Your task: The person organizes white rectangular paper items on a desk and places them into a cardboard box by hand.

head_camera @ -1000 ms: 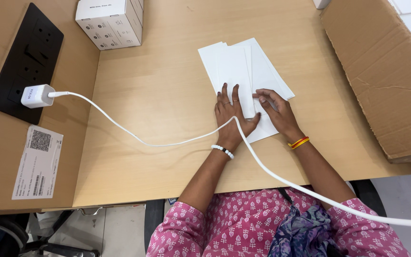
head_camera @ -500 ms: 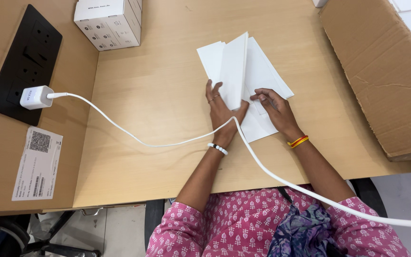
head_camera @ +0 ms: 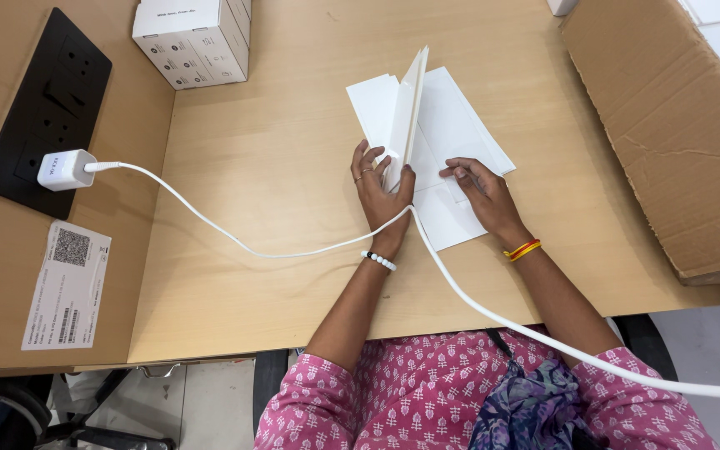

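Closest to the lens, at the bottom of the frame, two arms in pink patterned sleeves reach up over the near edge of one light wooden desk [head_camera: 293, 275]. One white cable [head_camera: 235, 242] runs from the lower right corner, crosses the left wrist beside a white bead bracelet, and curves away to one white charger [head_camera: 63, 169] plugged into one black socket panel [head_camera: 43, 112] at the upper left. Just above the wrists, the left hand [head_camera: 381, 196] pinches one folded white paper flap [head_camera: 406, 112] between thumb and fingers, holding it stood up nearly on edge near the middle of the frame. Beside it, the right hand [head_camera: 481, 192], with two bands, one red and one yellow, at its wrist, lies with fingers bent and their tips pressing flat on the white sheets [head_camera: 460, 125] spread on the desk; how many sheets overlap there I cannot tell. At the lower left lies one printed label slip [head_camera: 67, 285]. Farther off, white boxes [head_camera: 193, 37] sit stacked at the top left, and one brown cardboard sheet [head_camera: 677, 125] fills the upper right.
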